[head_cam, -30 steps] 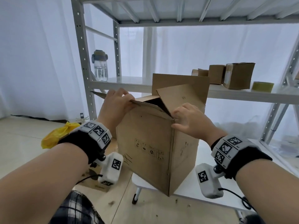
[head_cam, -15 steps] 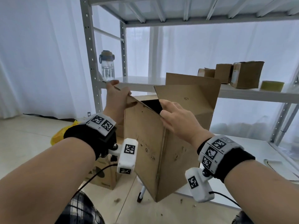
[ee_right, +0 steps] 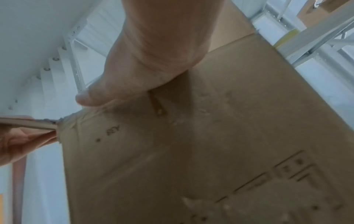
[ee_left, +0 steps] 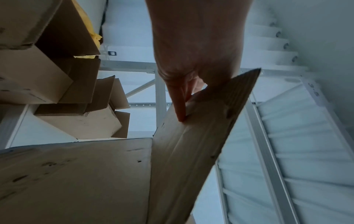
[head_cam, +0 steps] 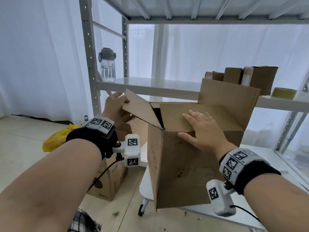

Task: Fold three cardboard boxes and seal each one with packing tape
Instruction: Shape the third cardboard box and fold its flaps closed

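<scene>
Left hand (head_cam: 115,106): pinches the free edge of the left side flap (head_cam: 140,109), fingers beneath and thumb on top; the left wrist view shows the fingers (ee_left: 180,104) curled against the flap's underside.
Right hand (head_cam: 200,129): flat, fingers straight and spread, palm pressing the near top flap (head_cam: 200,114) down over the opening; thumb lies along the front top edge.
Cardboard box (head_cam: 192,173): stands upright on the white table (head_cam: 267,154), directly ahead of both hands, its front left corner overhanging the table edge.
Left side flap: raised, tilted up and outward to the left; its hinge line runs away from the person.
Far flap (head_cam: 229,92): stands upright behind the pressed flap.
Key relation: the raised left flap lies left of the opening and must swing rightward and down toward the right hand; the left hand is the nearer one to it.
Opening: a dark gap (head_cam: 157,114) shows between the left flap and the pressed flap.
Tape roll (head_cam: 284,93): on the shelf (head_cam: 150,86), to the right and beyond the box, nearer the right hand.
Stage, as judged: top flaps part closed; no tape seen on this box's top.
</scene>
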The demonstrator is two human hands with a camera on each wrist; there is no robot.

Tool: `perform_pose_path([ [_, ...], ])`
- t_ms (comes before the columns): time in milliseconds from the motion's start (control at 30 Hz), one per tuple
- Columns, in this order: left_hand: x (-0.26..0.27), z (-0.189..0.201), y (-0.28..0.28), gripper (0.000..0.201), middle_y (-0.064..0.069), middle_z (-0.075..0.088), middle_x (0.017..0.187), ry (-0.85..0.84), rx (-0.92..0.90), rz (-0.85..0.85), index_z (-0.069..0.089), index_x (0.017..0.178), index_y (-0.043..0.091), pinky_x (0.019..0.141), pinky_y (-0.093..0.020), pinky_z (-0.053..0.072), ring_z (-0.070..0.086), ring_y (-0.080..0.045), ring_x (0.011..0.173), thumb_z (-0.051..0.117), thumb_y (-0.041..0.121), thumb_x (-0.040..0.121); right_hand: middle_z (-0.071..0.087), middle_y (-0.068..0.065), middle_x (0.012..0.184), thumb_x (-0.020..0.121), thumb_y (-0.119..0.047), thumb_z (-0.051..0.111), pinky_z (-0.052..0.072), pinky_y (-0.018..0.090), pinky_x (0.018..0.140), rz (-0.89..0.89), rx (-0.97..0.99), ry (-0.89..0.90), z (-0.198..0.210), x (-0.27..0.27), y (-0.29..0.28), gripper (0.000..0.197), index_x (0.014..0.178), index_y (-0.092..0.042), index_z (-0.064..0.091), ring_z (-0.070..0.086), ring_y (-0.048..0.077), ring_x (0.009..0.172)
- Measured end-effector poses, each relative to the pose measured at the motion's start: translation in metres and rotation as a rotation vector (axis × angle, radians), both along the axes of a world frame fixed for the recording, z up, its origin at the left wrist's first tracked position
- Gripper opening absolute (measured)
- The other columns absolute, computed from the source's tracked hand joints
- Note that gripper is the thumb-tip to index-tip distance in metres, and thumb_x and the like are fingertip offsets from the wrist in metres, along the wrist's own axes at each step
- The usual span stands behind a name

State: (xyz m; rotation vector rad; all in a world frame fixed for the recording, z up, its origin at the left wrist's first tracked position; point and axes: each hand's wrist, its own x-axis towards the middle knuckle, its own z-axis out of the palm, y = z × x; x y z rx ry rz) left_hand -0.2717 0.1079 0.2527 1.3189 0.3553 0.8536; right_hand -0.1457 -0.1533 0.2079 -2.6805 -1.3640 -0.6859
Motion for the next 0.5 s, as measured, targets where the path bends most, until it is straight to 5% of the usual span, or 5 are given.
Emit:
perform_pose_path([
  [100,0.005,-0.006,0.007,0.023,-0.004,0.037,0.061,-0.079,-0.101,-0.029,0.043,0.068,0.015,0.048,-0.021,0.036,0.041,-0.016,0.051,0.053,0.009,0.088,0.018,-0.001,0.16,0.064,-0.088,-0.013,0.011,0.041,0.12,-0.026,-0.067,0.033,-0.002,0.003,0.003,0.108,0.152,-0.033,0.015,0.017,0.019,0.146],
  [233,0.008,-0.006,-0.02,0.042,0.003,0.042,0.052,-0.152,-0.258,-0.158,0.052,0.071,0.017,0.053,-0.023,0.04,0.043,-0.012,0.043,0.047,0.052,0.093,0.049,-0.003,0.141,0.082,-0.078,0.021,0.04,0.038,0.104,0.003,-0.018,0.089,0.001,-0.005,0.017,0.08,0.143,-0.029,0.038,0.046,0.019,0.128],
  [333,0.015,-0.012,-0.046,0.071,0.009,0.055,0.06,-0.11,-0.032,-0.2,0.059,0.112,0.01,0.064,-0.025,0.044,0.052,-0.005,0.051,0.027,0.07,0.09,0.061,-0.004,0.123,0.086,-0.075,0.029,0.048,0.037,0.087,-0.01,-0.018,0.123,0.0,-0.011,0.03,0.069,0.131,-0.027,0.049,0.056,0.018,0.11],
  [433,0.021,-0.027,-0.067,0.051,0.014,0.058,0.091,0.093,0.365,0.021,0.043,0.128,0.016,0.077,-0.016,0.047,0.058,0.0,0.083,0.057,0.047,0.091,0.065,-0.005,0.104,0.082,-0.078,0.035,0.05,0.033,0.076,-0.02,0.022,0.119,-0.001,-0.016,0.035,0.068,0.117,-0.025,0.057,0.06,0.015,0.097],
  [500,0.022,-0.036,-0.066,0.042,0.016,0.051,0.09,0.163,0.471,0.125,0.039,0.135,0.014,0.071,-0.011,0.043,0.055,-0.001,0.085,0.053,0.021,0.096,0.066,-0.005,0.102,0.084,-0.073,0.042,0.05,0.032,0.077,0.014,0.101,0.186,0.0,-0.015,0.032,0.062,0.116,-0.023,0.06,0.06,0.015,0.097],
])
